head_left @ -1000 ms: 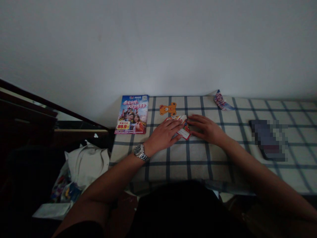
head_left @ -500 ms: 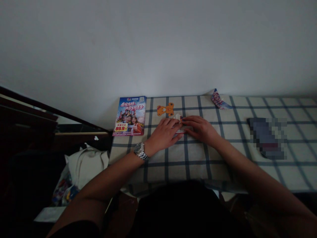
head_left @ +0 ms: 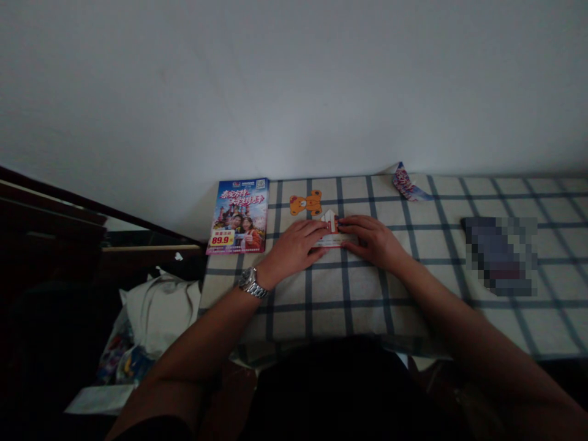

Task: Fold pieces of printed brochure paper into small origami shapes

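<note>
A small piece of folded paper (head_left: 331,225), white with red and orange print and a peaked top, lies on the checked cloth between my hands. My left hand (head_left: 299,244), with a metal watch (head_left: 252,282) on its wrist, holds the paper's left side, fingers on top and thumb near the lower edge. On the right side, my right hand (head_left: 370,239) pinches the paper between fingers and thumb. Parts of the paper are hidden under the fingertips. Just beyond my left hand is a flat orange bear figure (head_left: 305,203).
A stack of printed flyers (head_left: 239,214) lies at the left of the checked tablecloth (head_left: 316,306). A folded printed paper piece (head_left: 408,184) rests near the wall. To the right is a dark, pixelated object (head_left: 498,254). A pale bag (head_left: 160,306) stands low at the left.
My left hand has slid a little to the left and back from the middle, so more of the folded paper shows. My right hand has stayed nearly in place.
</note>
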Available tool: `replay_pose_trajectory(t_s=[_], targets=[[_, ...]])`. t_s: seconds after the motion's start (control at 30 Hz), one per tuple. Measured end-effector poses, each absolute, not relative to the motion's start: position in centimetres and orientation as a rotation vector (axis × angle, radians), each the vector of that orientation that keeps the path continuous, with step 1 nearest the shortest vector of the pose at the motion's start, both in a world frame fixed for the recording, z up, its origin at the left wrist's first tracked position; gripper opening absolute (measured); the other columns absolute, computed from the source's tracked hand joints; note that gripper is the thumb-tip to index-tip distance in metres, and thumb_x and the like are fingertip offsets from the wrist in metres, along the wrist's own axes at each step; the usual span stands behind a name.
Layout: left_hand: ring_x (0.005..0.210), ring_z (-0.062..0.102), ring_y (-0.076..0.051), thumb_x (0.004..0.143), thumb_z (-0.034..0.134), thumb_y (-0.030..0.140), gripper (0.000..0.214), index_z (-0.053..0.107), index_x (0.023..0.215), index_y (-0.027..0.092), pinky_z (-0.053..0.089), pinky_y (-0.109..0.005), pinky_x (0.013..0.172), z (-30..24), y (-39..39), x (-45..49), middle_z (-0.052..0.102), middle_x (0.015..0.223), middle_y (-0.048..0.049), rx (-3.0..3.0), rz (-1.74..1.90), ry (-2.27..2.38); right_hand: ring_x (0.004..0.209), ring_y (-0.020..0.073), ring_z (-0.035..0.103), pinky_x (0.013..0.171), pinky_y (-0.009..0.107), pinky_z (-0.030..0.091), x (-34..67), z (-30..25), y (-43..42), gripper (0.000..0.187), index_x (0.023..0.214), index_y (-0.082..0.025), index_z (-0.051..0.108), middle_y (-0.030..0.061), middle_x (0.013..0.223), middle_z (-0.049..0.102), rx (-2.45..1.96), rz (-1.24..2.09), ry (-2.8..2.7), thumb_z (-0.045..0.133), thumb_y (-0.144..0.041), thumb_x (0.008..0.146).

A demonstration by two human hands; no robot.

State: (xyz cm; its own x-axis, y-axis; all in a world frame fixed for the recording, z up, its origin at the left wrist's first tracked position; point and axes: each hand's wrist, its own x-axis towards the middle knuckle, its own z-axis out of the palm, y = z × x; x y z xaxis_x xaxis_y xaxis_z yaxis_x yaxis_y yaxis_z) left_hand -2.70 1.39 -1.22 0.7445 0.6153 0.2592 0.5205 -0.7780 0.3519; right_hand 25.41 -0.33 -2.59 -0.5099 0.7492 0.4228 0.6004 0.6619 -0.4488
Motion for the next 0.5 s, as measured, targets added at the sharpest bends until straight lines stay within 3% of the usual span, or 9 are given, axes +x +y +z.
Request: replay_pose_trajectory(t_s=[0.5], targets=[[0.13,0.063,-0.026,0.108,0.059,0.04,0.035,0.067,0.139,0.025,0.049,-0.05,0.114,-1.25,1.49,-2.77,0.066,0.144,-0.0082,2.682,0.547,0.895,0.137,0.0332,0.063,0.113,0.057,0.056,25.5,-2.09,-0.79,0.043,0.14,-0.029,0.069,0.012,0.145,0.068,-1.045,0.365,-2.354,0.074,-0.039,0.098]])
